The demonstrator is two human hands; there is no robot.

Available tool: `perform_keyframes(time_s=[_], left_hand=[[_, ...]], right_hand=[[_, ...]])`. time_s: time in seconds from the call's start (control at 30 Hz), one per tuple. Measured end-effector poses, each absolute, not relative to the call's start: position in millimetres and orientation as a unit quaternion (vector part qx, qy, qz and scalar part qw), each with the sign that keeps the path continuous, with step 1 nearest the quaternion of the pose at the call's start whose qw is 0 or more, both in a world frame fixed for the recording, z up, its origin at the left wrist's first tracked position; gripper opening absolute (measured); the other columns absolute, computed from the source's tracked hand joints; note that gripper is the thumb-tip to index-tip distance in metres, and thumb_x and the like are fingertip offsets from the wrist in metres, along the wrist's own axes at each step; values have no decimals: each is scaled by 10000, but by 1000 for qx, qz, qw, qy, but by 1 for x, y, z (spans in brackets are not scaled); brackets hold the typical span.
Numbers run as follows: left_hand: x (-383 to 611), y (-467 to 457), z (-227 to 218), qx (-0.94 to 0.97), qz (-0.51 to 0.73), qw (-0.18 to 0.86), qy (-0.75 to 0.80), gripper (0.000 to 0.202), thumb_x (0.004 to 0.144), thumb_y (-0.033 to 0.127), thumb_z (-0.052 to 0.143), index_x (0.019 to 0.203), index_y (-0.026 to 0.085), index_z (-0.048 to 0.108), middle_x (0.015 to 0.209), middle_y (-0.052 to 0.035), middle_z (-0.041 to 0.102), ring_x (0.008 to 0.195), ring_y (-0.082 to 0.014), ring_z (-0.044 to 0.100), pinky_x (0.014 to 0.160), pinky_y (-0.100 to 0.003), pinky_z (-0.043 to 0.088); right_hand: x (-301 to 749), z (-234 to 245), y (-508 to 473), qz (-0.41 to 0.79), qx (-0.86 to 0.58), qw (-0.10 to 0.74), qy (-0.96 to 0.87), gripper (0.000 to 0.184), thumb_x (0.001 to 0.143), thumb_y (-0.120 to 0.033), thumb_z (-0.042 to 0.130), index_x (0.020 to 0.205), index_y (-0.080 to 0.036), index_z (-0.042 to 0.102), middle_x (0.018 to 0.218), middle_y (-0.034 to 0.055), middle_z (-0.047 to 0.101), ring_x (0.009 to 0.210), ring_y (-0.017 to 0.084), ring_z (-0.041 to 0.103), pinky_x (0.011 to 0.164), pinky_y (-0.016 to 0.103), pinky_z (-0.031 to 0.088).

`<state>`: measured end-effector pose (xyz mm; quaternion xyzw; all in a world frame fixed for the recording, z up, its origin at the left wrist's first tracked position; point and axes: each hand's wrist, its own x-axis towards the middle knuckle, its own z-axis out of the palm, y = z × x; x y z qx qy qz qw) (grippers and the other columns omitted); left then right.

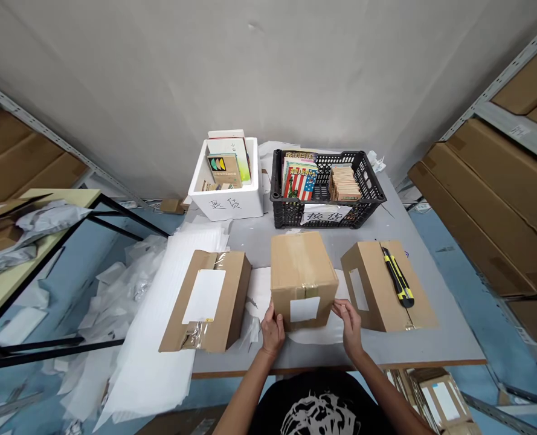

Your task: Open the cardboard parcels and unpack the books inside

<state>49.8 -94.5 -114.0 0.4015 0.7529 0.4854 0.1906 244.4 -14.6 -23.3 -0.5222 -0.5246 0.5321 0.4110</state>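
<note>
A taped cardboard box (pixel 301 272) with a white label stands in the middle of the grey table (pixel 435 341). My left hand (pixel 272 329) rests against its lower left corner, fingers curled on the edge. My right hand (pixel 350 323) touches its lower right corner, fingers bent against the side. A second box (pixel 211 299) with a white label lies to the left. A third box (pixel 386 284) stands to the right, with a yellow and black utility knife (pixel 398 277) lying on top of it.
A white foam bin (pixel 227 196) with books and a black plastic crate (pixel 325 208) with books stand at the table's back. White foam sheets (pixel 159 338) hang over the left edge. Shelves with cartons (pixel 490 199) line the right; another table (pixel 32 241) stands left.
</note>
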Motion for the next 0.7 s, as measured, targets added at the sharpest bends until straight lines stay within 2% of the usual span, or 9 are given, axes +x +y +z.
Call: perform_keyframes(time_s=[0.13, 0.23, 0.33, 0.4, 0.5, 0.6, 0.7], left_hand=[[57, -119, -109, 421, 467, 231, 743, 563, 842, 620, 333, 1187, 216, 518, 991, -153, 664, 1009, -297, 628, 893, -498, 482], [55, -130, -92, 424, 461, 261, 734, 603, 838, 642, 335, 1184, 195, 544, 907, -112, 677, 843, -256, 650, 810, -442, 514], [44, -121, -57, 388, 476, 271, 741, 570, 888, 586, 294, 1207, 183, 538, 983, -102, 677, 733, -192, 624, 743, -382, 521], [34, -100, -28, 336, 491, 285, 752, 520, 913, 547, 288, 1234, 210, 518, 1171, -106, 629, 841, -183, 626, 761, -352, 520], [23, -58, 8, 292, 505, 359, 728, 529, 917, 561, 287, 1293, 236, 467, 1379, -104, 497, 1136, -221, 558, 861, -362, 506], [21, -26, 23, 315, 479, 433, 696, 547, 916, 579, 286, 1325, 259, 456, 1397, -82, 488, 1262, -234, 474, 985, -393, 437], [26, -16, 25, 332, 486, 436, 681, 548, 919, 575, 285, 1338, 261, 449, 1410, -62, 475, 1312, -228, 417, 1084, -405, 334]], right_hand=[[264, -25, -20, 565, -539, 381, -495, 436, 872, -580, 411, 807, -188, 591, 872, 80, 692, 869, 235, 667, 862, 395, 526], [273, -15, -5, 545, -581, 321, -512, 530, 807, -677, 434, 720, -187, 616, 813, 89, 702, 835, 262, 667, 822, 405, 535], [274, 1, 25, 559, -606, 263, -501, 581, 744, -735, 465, 766, -192, 671, 881, 117, 719, 897, 289, 666, 794, 408, 537], [268, 12, 45, 600, -590, 252, -477, 608, 747, -740, 457, 963, -218, 681, 1113, 127, 680, 1035, 285, 634, 824, 409, 526], [251, 27, 68, 638, -558, 233, -476, 642, 784, -720, 432, 1248, -295, 559, 1396, 78, 499, 1213, 262, 528, 916, 422, 480], [232, 34, 77, 644, -536, 194, -511, 654, 817, -702, 399, 1349, -328, 468, 1442, 33, 448, 1269, 258, 473, 975, 433, 438], [220, 39, 73, 585, -536, 213, -570, 660, 823, -678, 423, 1380, -324, 437, 1359, 41, 542, 1213, 263, 524, 983, 435, 427]])
